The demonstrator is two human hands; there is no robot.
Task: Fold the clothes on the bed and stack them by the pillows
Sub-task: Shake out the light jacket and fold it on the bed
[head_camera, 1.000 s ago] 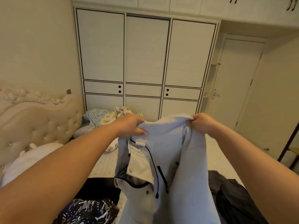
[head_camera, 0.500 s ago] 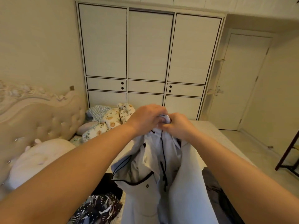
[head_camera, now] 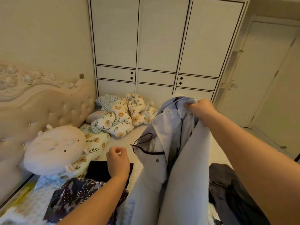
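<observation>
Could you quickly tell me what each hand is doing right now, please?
Left hand: fingers curled, holding nothing.
Right hand: grips the top of the light grey garment, holding it up.

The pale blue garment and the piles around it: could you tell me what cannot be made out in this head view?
- Pale blue garment: its lower part runs off the bottom edge.
- Right hand: fingertips buried in the bunched cloth it grips.
- Black folded item: partly covered by the left hand.
- Dark clothes: partly hidden behind the right forearm; type unclear.
</observation>
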